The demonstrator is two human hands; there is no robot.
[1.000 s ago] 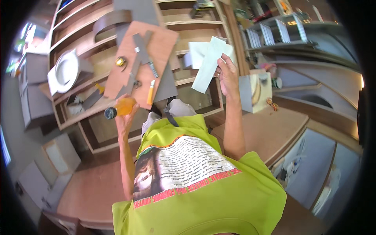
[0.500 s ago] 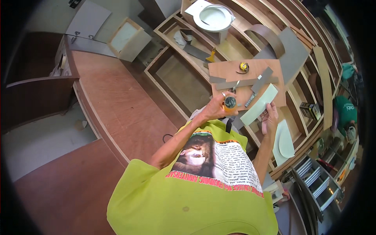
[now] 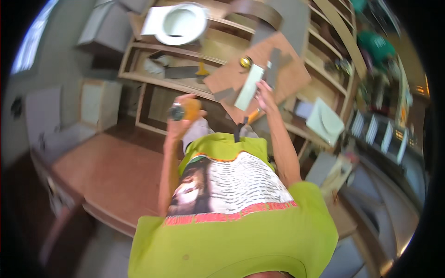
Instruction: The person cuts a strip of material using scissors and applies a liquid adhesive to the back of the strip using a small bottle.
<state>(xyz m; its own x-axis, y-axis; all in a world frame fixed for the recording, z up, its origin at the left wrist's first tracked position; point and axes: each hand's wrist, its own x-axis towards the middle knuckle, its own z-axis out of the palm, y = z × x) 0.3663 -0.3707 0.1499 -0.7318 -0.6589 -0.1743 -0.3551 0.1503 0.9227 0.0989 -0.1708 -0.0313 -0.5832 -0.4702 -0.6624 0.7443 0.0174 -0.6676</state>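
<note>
My left hand [image 3: 181,116] is wrapped round an amber bottle [image 3: 192,110] with a dark end, held out to the left of the plywood board [image 3: 293,76]. Between the fingers and thumb of my right hand [image 3: 265,96] is a narrow pale strip [image 3: 249,86], held by its right edge over the board. On the board lie a yellow tape measure [image 3: 245,61] and grey strips, one of them [image 3: 273,65] just beyond my right hand. An orange tool handle [image 3: 253,115] shows at the board's near edge, close to my right wrist.
Wooden frames with open compartments [image 3: 218,46] spread beneath and behind the board. A white ring-shaped piece [image 3: 202,25] stands at the far side, near a yellow scraper [image 3: 202,69]. White curved pieces [image 3: 324,121] lie to the right, a ladder [image 3: 372,134] beyond. A reddish-brown panel [image 3: 111,162] is at left.
The view has turned. My left hand has moved left with the bottle, away from the board and my right hand. My right hand still holds the pale strip, now further over the board.
</note>
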